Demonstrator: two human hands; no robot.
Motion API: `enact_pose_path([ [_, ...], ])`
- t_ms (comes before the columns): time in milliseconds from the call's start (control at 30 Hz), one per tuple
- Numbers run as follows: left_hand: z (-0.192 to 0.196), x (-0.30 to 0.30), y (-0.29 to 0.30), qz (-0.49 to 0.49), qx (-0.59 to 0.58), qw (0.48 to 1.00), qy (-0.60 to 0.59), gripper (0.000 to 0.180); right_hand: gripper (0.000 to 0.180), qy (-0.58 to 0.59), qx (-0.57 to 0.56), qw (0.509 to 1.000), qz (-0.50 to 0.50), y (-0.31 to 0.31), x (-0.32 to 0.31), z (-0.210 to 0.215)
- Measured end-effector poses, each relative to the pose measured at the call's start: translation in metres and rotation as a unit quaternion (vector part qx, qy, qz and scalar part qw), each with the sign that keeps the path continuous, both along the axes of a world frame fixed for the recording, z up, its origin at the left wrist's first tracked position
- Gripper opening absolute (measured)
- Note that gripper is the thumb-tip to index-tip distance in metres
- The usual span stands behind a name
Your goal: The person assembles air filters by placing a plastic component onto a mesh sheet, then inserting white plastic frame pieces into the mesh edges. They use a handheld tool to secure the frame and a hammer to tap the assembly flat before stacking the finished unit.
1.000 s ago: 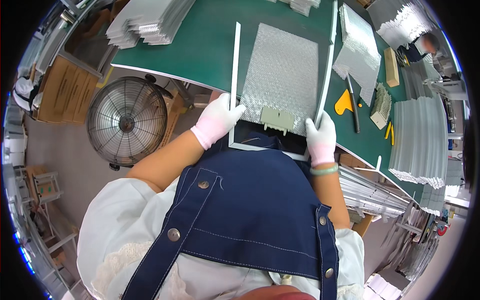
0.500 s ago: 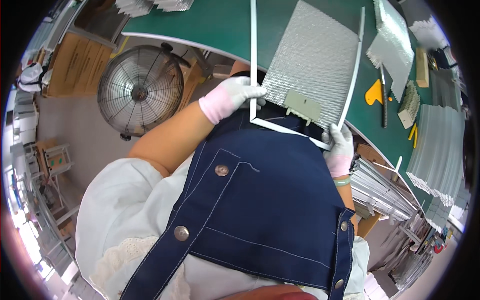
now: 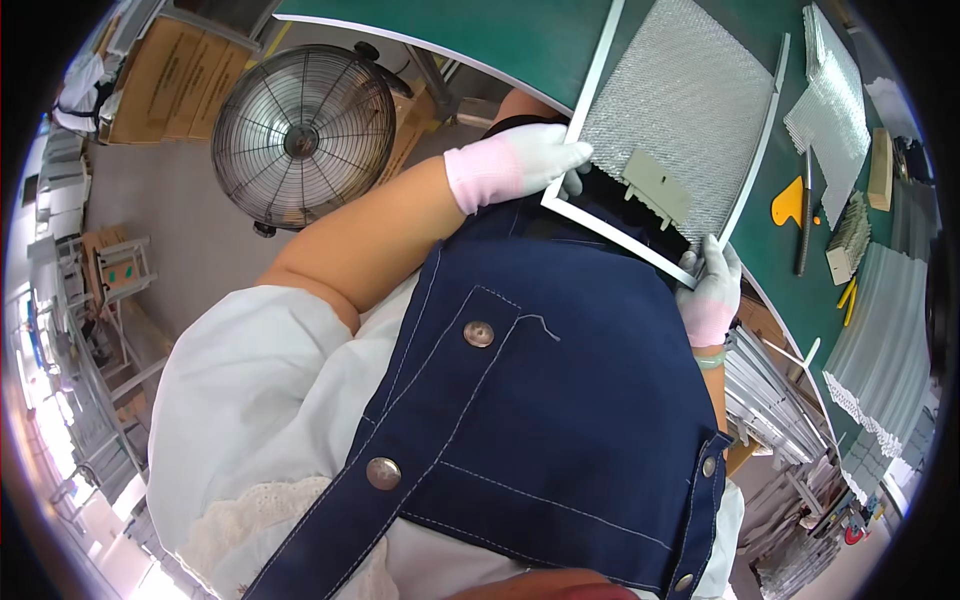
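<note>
Mesh filter panel (image 3: 680,130) in a white frame lies at the near edge of the green table (image 3: 480,40), overhanging toward me. My left hand (image 3: 525,160), white-gloved, clamps its near-left corner; my right hand (image 3: 712,285) pinches the near-right corner. Orange tool (image 3: 788,203) and mesh sheets (image 3: 880,340) sit right; a floor fan (image 3: 300,140) stands left.

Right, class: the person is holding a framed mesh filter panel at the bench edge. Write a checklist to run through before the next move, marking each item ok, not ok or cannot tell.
1. Left hand grips the white frame at its near left corner: ok.
2. Right hand holds the frame's near right corner: ok.
3. Mesh filter panel seated inside the frame: ok.
4. Grey plastic clip fully latched: cannot tell.
5. Both hands gloved: ok.
6. Orange tool clear of the panel on the green bench: ok.
</note>
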State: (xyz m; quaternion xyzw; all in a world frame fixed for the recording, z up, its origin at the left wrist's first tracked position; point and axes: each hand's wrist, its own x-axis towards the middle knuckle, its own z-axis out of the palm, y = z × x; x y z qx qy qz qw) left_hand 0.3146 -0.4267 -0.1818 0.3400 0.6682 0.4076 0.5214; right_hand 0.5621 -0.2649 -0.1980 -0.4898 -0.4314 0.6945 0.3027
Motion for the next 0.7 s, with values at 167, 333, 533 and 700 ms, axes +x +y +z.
enact_pose_path([
  [167, -0.003, -0.015, -0.006, 0.015, 0.004, 1.000, 0.014, 0.046, 0.025, -0.012, -0.007, 1.000, -0.012, -0.003, -0.003, 0.008],
  [333, 0.024, -0.006, -0.022, 0.181, 0.007, 0.974, -0.135, 0.041, 0.023, -0.001, 0.019, 1.000, 0.013, 0.003, 0.005, -0.005],
  [533, 0.026, -0.005, -0.026, 0.193, 0.046, 0.968, -0.151, 0.040, 0.019, 0.001, -0.003, 1.000, 0.010, 0.003, 0.003, 0.003],
  [700, 0.022, -0.016, -0.015, 0.132, 0.009, 0.991, -0.020, 0.046, 0.017, 0.023, -0.042, 0.999, -0.017, 0.001, -0.001, 0.012],
])
